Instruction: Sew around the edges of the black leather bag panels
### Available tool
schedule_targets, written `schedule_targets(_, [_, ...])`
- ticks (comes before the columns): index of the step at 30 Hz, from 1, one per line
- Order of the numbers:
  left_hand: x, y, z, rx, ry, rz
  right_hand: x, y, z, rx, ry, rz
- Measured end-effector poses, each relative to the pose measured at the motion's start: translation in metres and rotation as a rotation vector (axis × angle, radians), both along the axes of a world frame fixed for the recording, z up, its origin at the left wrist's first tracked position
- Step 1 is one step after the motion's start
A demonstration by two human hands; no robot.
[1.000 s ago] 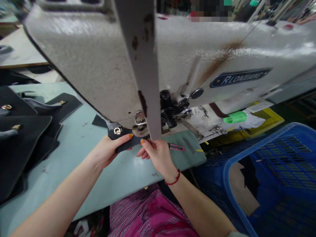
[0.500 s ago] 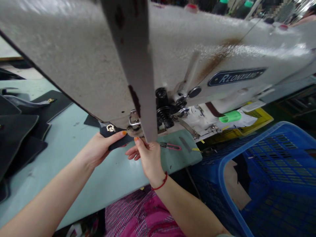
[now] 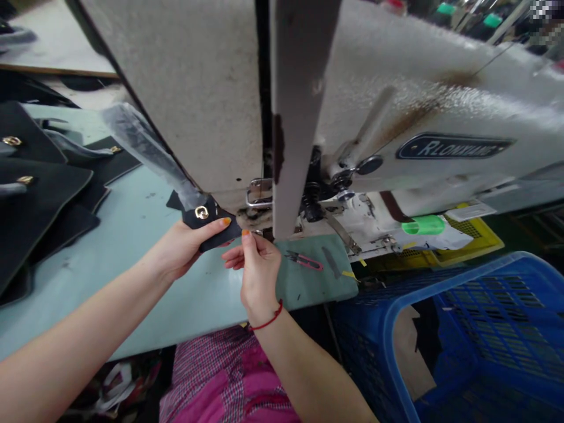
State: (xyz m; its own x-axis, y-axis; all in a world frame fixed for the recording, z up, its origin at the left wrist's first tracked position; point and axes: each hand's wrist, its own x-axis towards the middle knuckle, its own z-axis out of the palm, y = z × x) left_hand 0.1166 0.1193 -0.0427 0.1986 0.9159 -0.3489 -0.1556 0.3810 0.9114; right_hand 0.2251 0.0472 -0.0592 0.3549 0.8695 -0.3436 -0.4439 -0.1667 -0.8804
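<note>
Head view: the L hand (image 3: 185,244) grips the dark pc (image 3: 222,239); the R hand (image 3: 259,270) is half curled at the pc's edge, can't tell if it pinches. The pc is at the low end of the sewing machine (image 3: 207,117), so the step looks like lining it up there. Next move prob. needs a slow, flat push w/ both hands kept clear of the metal bits. Bare bench (image 3: 198,305) gives room in front; snips (image 3: 308,261) sit just R, then the bench's R edge, w/ a blue basket (image 3: 388,329) past it. Far L, a dark pile (image 3: 44,182) takes up space.
</note>
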Motion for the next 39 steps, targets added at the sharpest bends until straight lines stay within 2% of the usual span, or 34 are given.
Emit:
schedule_targets(5, [0.007, -0.017, 0.002, -0.029, -0.069, 0.154, 0.003, -0.001, 0.003, 0.011, 0.058, -0.027])
schedule_targets(12, [0.024, -0.039, -0.005, 0.042, -0.162, 0.302, 0.015, -0.004, 0.005, 0.003, 0.016, 0.054])
schedule_targets(18, [0.045, -0.059, -0.006, 0.051, -0.185, 0.519, 0.028, -0.006, 0.007, -0.008, -0.052, 0.136])
schedule_targets(25, [0.079, -0.083, -0.016, 0.11, -0.248, 0.736, 0.047, -0.007, 0.011, -0.008, -0.119, 0.243])
schedule_targets(30, [0.112, -0.103, -0.016, 0.036, -0.303, 0.925, 0.064, -0.006, 0.013, -0.01, -0.188, 0.33])
schedule_targets(35, [0.129, -0.116, -0.019, 0.047, -0.315, 0.875, 0.079, -0.006, 0.018, 0.054, -0.314, 0.381])
schedule_targets(39, [0.129, -0.12, -0.026, 0.02, -0.284, 0.761, 0.098, -0.024, 0.019, 0.067, -0.467, 0.414])
